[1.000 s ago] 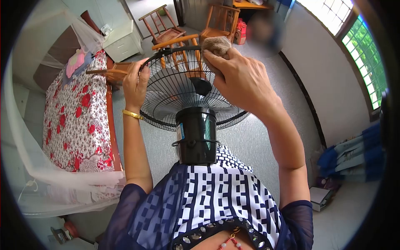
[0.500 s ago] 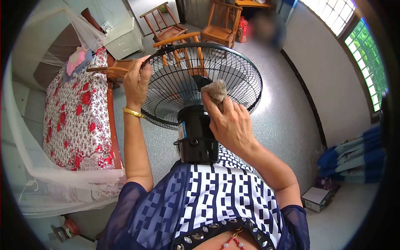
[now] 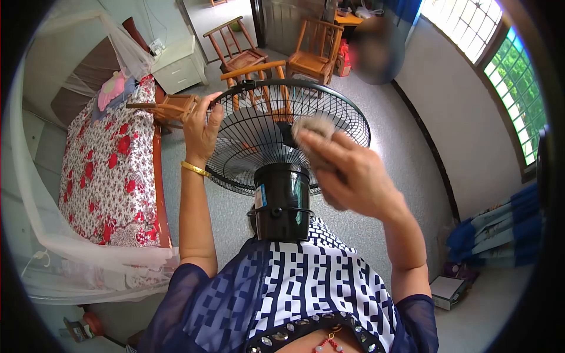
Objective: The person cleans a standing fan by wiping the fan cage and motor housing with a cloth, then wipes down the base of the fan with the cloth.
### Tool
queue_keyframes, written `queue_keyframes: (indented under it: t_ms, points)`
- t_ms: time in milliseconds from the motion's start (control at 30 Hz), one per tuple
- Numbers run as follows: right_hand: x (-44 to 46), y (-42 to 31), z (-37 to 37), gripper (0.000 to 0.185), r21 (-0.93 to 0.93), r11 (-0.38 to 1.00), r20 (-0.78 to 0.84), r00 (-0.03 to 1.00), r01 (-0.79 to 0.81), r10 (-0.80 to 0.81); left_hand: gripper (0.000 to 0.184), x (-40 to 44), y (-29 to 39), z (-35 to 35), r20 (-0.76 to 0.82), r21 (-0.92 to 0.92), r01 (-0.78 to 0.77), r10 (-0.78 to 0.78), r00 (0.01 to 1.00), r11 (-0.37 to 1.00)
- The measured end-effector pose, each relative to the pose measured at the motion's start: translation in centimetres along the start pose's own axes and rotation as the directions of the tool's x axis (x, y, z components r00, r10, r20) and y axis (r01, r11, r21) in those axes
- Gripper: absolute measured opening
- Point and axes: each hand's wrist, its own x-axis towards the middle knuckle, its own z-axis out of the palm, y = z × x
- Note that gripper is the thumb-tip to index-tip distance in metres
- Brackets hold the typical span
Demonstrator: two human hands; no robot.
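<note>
Well, a bed is seen at far left. By the bent left hand, the fan is held by its rim, close before the body. Past it, the floor is partly blocked by wooden chairs. A rag seems gripped in the blurred right hand. How much is wiped or left cannot be told.

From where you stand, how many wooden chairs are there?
4: one by the bed, one behind the fan, one back left, one back right; more may be hidden or cut off.
</note>
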Motion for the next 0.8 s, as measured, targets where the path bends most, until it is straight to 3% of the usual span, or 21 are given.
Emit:
queue_keyframes:
  t_ms: [100,167,233,300,567,700,800]
  points:
    - [2.6,-0.8,-2.4,0.049,-0.112,0.993,-0.073,0.997,-0.047,0.039,0.047,-0.1,0.3,-0.1,0.001,0.0,0.01,-0.01,1.0,1.0]
    - [4.7,-0.2,-2.2,0.04,-0.276,0.96,-0.2,0.975,0.038,-0.096,0.047,-0.1,0.2,-0.1,0.007,-0.009,0.032,-0.032,0.999,0.999]
    - [6.6,-0.2,-1.7,0.038,-0.293,0.956,-0.189,0.978,0.034,-0.093,0.047,-0.1,-0.4,-0.1,-0.002,0.069,-0.039,0.04,0.999,0.997]
    - [7.8,-0.9,-1.1,0.046,-0.422,0.894,0.007,0.986,-0.148,0.167,0.048,-0.1,0.0,-0.3,0.004,0.057,-0.004,0.004,1.0,0.998]
    - [5.8,-2.0,1.3,0.047,-0.468,0.879,-0.083,0.995,-0.091,0.059,0.048,-0.6,0.3,-0.3,-0.004,-0.014,0.053,-0.053,0.999,0.999]
    - [3.8,-1.4,3.7,0.059,-0.512,0.854,-0.119,0.992,-0.091,0.034,0.049,-0.2,0.3,-0.2,0.02,0.023,0.076,-0.077,0.997,0.997]
    - [2.2,-0.3,6.0,0.062,-0.507,0.861,-0.21,0.975,-0.042,-0.076,0.052,-0.2,0.2,-0.1,0.015,0.023,0.069,-0.069,0.997,0.997]
